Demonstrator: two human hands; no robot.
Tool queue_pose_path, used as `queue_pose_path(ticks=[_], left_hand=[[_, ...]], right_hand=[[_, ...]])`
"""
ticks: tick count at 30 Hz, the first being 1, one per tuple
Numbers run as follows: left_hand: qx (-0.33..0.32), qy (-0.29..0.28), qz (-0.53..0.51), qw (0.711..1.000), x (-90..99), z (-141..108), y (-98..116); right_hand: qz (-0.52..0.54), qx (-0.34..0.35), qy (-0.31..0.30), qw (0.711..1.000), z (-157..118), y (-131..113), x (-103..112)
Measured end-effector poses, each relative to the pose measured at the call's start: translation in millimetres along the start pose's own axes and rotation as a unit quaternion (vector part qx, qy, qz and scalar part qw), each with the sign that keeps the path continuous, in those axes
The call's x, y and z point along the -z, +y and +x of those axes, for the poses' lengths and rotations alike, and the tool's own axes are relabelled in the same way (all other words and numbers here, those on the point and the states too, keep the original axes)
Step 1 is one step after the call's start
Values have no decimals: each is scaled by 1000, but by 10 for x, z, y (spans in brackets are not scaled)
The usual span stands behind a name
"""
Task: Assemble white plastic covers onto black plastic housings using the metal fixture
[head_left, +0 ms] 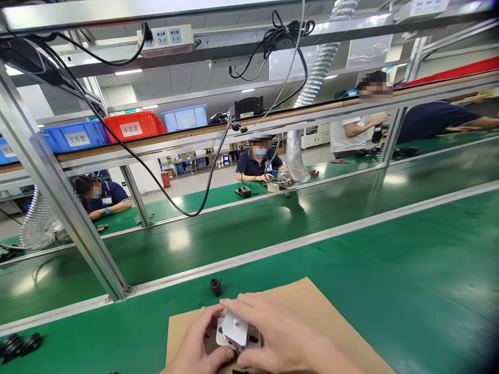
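A silvery metal bracket with square plates [236, 329] is held between my two hands over a brown cardboard sheet [312, 306]. My left hand [202, 343] grips its left side with thumb and fingers. From the right, my right hand [268, 330] closes round the bracket, fingers at the top and thumb low. Just beyond my fingers, a small black plastic part [215, 286] stands on the green table [156, 306]. Part of a dark object shows at the bottom edge below the hands.
Black round parts [19, 347] lie at the lower left. A metal post [70, 208] rises on the left, and a metal rail [249, 258] crosses behind the cardboard. A black cable [175, 202] hangs from the shelf. Several people sit or stand beyond.
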State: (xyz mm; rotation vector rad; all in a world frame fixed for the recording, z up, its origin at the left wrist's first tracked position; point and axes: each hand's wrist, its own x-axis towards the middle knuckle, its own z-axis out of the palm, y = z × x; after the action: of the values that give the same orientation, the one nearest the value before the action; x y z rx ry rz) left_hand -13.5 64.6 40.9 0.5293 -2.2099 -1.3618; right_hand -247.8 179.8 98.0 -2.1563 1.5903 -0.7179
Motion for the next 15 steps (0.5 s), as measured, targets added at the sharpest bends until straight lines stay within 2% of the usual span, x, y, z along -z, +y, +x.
queue_pose_path(ticks=[4,10,13,15], left_hand=[[-14,-4,-42,999,-19,13,-24],[-21,-18,-71,997,-53,24,62],[-26,-20,-71,997,-52,23,41],[-27,-15,-60,998,-48,22,30]], right_hand=[[96,61,-13,993,-6,9,102],[-36,-12,40,998,20,-78,-24],[-1,20,4,1000,-27,-62,-8],[2,10,4,1000,-24,-86,-50]])
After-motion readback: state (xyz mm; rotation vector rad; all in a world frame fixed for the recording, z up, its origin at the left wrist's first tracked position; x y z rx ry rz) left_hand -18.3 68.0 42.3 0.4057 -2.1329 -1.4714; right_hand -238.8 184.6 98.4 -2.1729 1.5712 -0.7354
